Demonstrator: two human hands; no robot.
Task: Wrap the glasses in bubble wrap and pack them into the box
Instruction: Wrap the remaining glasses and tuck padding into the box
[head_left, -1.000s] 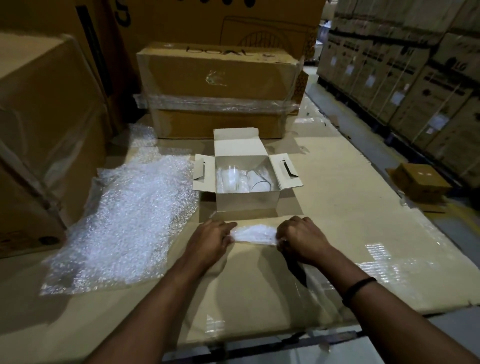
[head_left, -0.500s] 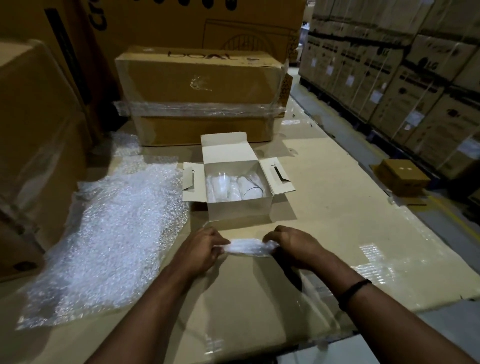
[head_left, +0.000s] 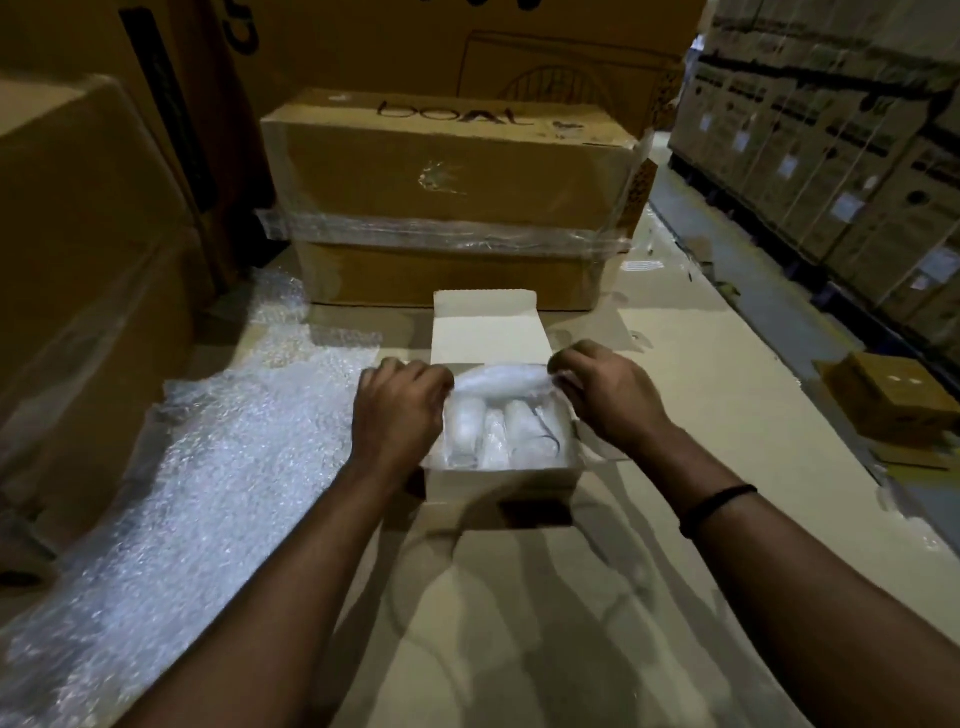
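Note:
A small white box (head_left: 498, 480) stands open on the cardboard-covered surface, its back flap up. Inside lie several glasses in bubble wrap (head_left: 511, 434), side by side. Over the back of the opening I hold another bubble-wrapped glass (head_left: 501, 379) crosswise. My left hand (head_left: 397, 410) grips its left end and my right hand (head_left: 602, 387) pinches its right end. The box's side flaps are hidden under my hands.
A large sheet of bubble wrap (head_left: 197, 493) lies to the left of the box. A taped brown carton (head_left: 452, 197) stands right behind it, bigger cartons at the left (head_left: 78, 260). A small brown box (head_left: 893, 397) sits on the floor at right, past the surface's edge.
Both hands have lifted the wrapped glass from the surface in front of the box and carried it forward over the box opening. The camera has moved closer.

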